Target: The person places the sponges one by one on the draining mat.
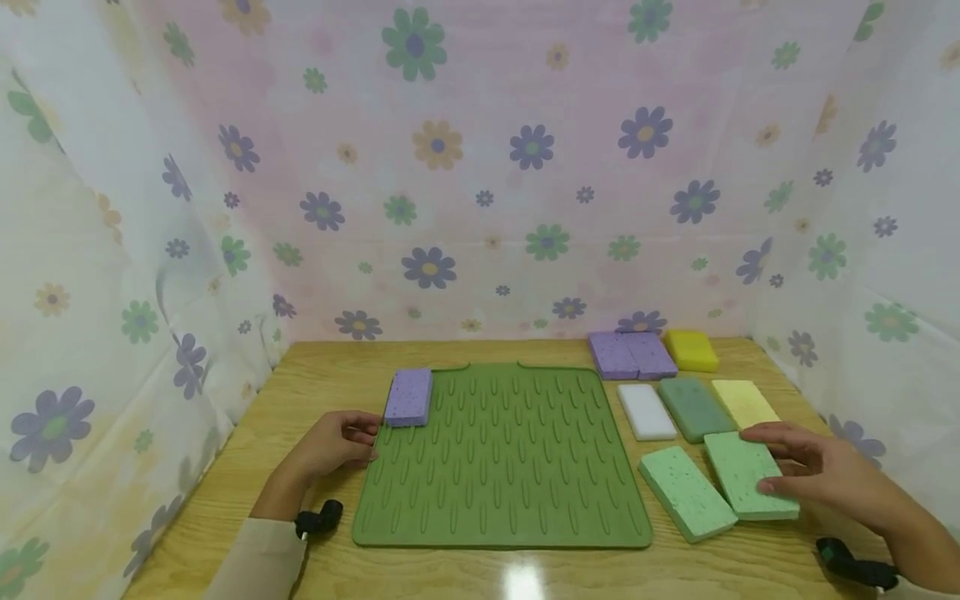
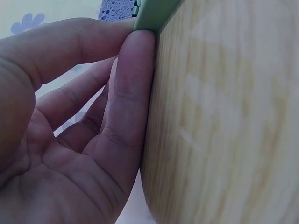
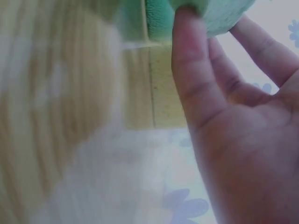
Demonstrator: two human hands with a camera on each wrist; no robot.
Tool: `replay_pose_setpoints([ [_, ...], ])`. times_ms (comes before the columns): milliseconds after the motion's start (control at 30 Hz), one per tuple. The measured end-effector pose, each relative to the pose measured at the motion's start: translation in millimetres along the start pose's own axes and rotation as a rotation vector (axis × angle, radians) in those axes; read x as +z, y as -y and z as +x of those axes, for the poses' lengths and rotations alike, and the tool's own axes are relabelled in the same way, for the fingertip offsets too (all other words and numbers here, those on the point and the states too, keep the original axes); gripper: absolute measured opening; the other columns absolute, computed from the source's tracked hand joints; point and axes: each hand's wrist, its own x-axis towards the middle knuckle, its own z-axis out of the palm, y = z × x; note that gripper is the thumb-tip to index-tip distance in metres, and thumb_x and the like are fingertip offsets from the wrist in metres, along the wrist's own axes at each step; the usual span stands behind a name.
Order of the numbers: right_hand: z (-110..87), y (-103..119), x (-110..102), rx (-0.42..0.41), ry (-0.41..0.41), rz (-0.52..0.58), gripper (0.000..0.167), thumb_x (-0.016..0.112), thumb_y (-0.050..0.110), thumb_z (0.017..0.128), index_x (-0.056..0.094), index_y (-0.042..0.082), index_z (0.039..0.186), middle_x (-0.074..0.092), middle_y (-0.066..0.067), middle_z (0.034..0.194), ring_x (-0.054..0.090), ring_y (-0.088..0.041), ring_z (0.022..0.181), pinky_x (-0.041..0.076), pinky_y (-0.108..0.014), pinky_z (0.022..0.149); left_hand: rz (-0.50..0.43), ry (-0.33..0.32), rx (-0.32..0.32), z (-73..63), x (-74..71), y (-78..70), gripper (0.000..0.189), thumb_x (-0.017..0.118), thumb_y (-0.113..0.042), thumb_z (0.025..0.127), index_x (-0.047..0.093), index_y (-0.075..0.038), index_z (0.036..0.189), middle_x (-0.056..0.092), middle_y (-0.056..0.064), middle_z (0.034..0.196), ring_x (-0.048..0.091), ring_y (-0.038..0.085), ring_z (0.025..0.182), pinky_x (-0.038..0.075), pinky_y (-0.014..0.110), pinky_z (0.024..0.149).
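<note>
Bent round a light green sponge (image 1: 738, 475) at the right, my right hand (image 1: 832, 475) grips it, thumb on the near part and a finger at the far edge. Only a corner of that sponge shows in the right wrist view, above the fingers (image 3: 196, 70). A second light green sponge (image 1: 686, 492) lies just left of it. My left hand (image 1: 330, 446) rests at the left edge of a green ribbed mat (image 1: 502, 467), fingertips touching the rim. On the mat's far left corner lies a purple sponge (image 1: 408, 396).
Behind the right hand lie a pale yellow sponge (image 1: 742, 402), a darker green sponge (image 1: 693, 408) and a white sponge (image 1: 647, 412). Farther back are two purple sponges (image 1: 632, 354) side by side and a bright yellow sponge (image 1: 692, 350). Flowered cloth (image 1: 480, 167) encloses the wooden table (image 1: 315, 375).
</note>
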Motion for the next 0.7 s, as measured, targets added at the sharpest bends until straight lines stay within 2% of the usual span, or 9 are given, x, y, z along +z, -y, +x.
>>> replay_pose_setpoints([
  [133,-3.4,3,-4,-0.048,0.055,0.120,0.068,0.069,-0.005,0.095,0.039,-0.001,0.156,0.040,0.027,0.153,0.045,0.019,0.130,0.056,-0.018,0.089,0.004,0.008,0.009,-0.2,-0.5,-0.1,0.055,0.077,-0.004,0.091,0.057,0.002,0.142,0.059,0.022,0.130,0.063,0.024,0.101,0.063,0.039,0.080],
  [300,-3.7,4,-6,-0.065,0.126,0.236,0.077,0.064,-0.012,0.095,0.027,-0.002,0.161,0.028,0.029,0.159,0.042,0.019,0.132,0.056,-0.019,0.093,-0.003,0.012,0.007,0.9,-0.3,0.6,0.056,0.077,-0.004,0.091,0.057,0.003,0.142,0.059,0.022,0.129,0.063,0.024,0.100,0.063,0.038,0.080],
  [433,-1.5,6,-5,-0.070,0.150,0.324,0.079,0.059,-0.015,0.096,0.020,-0.002,0.163,0.027,0.028,0.160,0.052,0.011,0.129,0.062,-0.031,0.089,-0.001,0.005,0.003,1.2,0.6,0.2,0.056,0.077,-0.003,0.090,0.057,0.003,0.142,0.059,0.021,0.129,0.063,0.024,0.100,0.063,0.038,0.079],
  [567,2.8,12,-3,-0.104,0.105,0.310,0.077,0.060,-0.018,0.095,0.023,-0.004,0.161,0.035,0.020,0.157,0.063,0.000,0.123,0.063,-0.040,0.083,0.005,-0.008,-0.003,0.3,1.6,-0.8,0.056,0.078,-0.003,0.090,0.058,0.002,0.142,0.059,0.021,0.130,0.063,0.024,0.101,0.063,0.039,0.080],
  [700,6.0,18,-3,-0.127,0.005,0.182,0.081,0.066,-0.017,0.090,0.027,-0.003,0.160,0.036,0.023,0.155,0.057,0.008,0.124,0.061,-0.026,0.086,0.015,-0.009,-0.001,-0.5,2.0,-1.0,0.057,0.078,-0.004,0.091,0.057,0.002,0.143,0.059,0.021,0.131,0.063,0.025,0.102,0.062,0.039,0.080],
])
